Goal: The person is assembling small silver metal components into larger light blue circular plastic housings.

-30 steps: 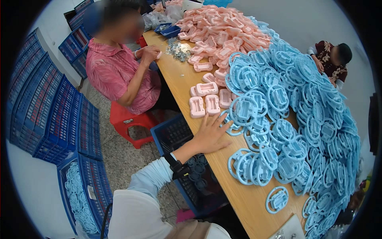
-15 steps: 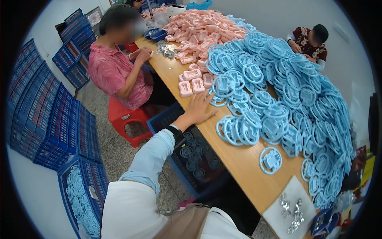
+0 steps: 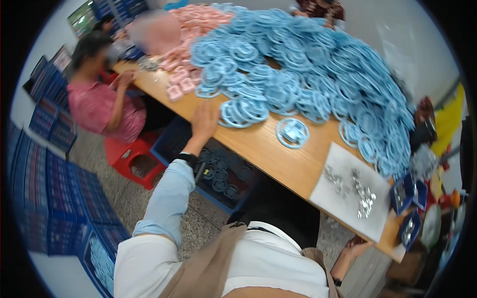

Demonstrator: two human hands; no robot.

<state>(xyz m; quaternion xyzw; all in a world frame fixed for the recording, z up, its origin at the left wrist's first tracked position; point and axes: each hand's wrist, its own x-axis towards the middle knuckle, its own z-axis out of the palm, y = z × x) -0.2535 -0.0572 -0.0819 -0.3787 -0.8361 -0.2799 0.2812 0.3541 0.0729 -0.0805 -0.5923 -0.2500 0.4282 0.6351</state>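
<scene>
My left hand lies flat on the near edge of the wooden table, fingers spread, holding nothing. Just right of it rests a fanned stack of light-blue round plastic frames. One blue frame lies apart, with a raised centre piece. At the lower right, my right hand is beside the table's near edge, below the white board. Its fingers look stretched out, though partly hard to see, and no held thing shows. Small shiny metal pieces are scattered on the board.
A large heap of blue frames covers the far side, with pink plastic pieces beside it. Small blue bins stand at the right corner. A co-worker in pink sits at left by a red stool. A blue crate stands below.
My view has swung to the right and the table appears shifted up and left. My right hand has come into sight; my left hand stays flat on the table edge.
</scene>
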